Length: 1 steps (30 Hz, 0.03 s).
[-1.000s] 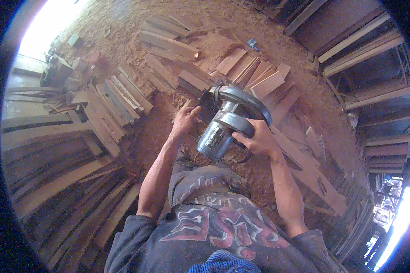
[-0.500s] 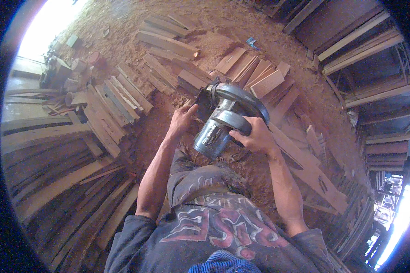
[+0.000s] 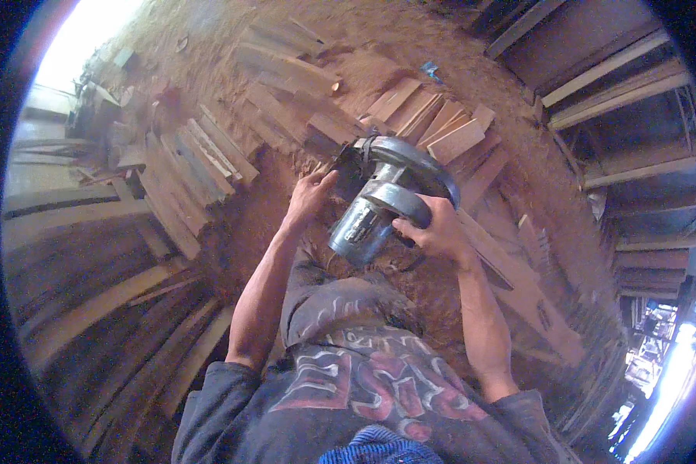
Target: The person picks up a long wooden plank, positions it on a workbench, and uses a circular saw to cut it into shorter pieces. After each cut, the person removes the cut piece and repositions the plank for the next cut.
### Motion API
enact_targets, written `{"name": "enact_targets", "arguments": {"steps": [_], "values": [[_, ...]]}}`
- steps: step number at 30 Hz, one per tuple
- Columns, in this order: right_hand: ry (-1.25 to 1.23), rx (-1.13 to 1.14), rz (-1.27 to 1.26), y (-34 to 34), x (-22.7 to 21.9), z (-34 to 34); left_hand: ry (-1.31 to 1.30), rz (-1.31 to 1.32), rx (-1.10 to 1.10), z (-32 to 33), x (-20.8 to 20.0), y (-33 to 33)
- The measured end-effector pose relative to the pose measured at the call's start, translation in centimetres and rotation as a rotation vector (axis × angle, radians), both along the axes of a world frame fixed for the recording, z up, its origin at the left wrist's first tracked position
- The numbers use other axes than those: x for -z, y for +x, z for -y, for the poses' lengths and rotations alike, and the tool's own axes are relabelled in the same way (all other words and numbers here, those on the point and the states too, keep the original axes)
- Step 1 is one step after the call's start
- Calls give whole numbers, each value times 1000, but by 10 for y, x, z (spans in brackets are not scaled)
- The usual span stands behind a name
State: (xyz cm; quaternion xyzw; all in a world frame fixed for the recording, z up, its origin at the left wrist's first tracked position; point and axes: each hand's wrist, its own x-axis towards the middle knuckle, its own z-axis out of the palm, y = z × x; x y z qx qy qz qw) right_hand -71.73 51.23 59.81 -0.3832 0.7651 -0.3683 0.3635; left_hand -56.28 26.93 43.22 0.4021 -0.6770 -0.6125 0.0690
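Note:
A dusty grey circular saw point(image 3: 361, 229) is held up in front of my body, its motor housing toward me and its rounded blade guard point(image 3: 410, 157) at the far side. My right hand point(image 3: 438, 232) is wrapped around the saw's looped handle point(image 3: 398, 199). At the saw's left side, my left hand point(image 3: 312, 195) has its fingers closed on the dark edge near the base plate. Most of the left fingertips are hidden behind that edge. The blade itself cannot be made out.
Cut boards point(image 3: 448, 131) lie in a pile beyond the saw, on sawdust-covered ground point(image 3: 363, 69). Another row of planks point(image 3: 197, 158) lies to the left, with long timbers point(image 3: 93, 317) nearer me. A long board point(image 3: 526, 301) slants at the right. Wooden racks point(image 3: 634, 108) stand far right.
The surroundings have shifted slightly and blurred, as the view has turned a little. Both hands keep their hold on the circular saw, which stays almost in the same place.

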Motion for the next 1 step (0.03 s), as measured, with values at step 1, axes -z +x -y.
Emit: {"name": "enact_targets", "arguments": {"steps": [1], "values": [[-39, 13, 3, 2, 1, 1, -66, 61, 18, 1, -3, 1]]}}
